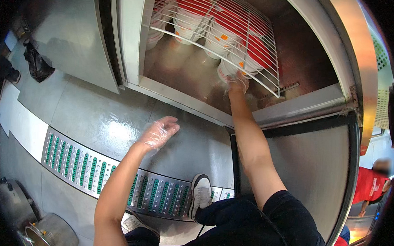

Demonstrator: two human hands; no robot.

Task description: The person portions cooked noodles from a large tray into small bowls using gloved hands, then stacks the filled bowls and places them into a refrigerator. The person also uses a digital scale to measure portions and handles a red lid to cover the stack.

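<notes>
My right hand [237, 83], in a clear plastic glove, reaches into an open steel cabinet [181, 66]. It is at the lower end of a stack of white printed tubs [229, 68] with a red top, below a white wire shelf [210, 51]. Its fingertips are partly hidden, so a grip on the stack cannot be told. More stacks of white tubs [188, 27] with red tops stand behind and to the left. Over the floor, my left hand [158, 133] is also gloved; it holds nothing, its fingers bent and the thumb apart.
The cabinet door [304, 171] hangs open beside my right arm. A metal drain cover [76, 164] with green slots crosses the tiled floor. A metal pot [57, 239] stands lower left, a black bag [37, 62] upper left. A person in red [368, 184] is at the right.
</notes>
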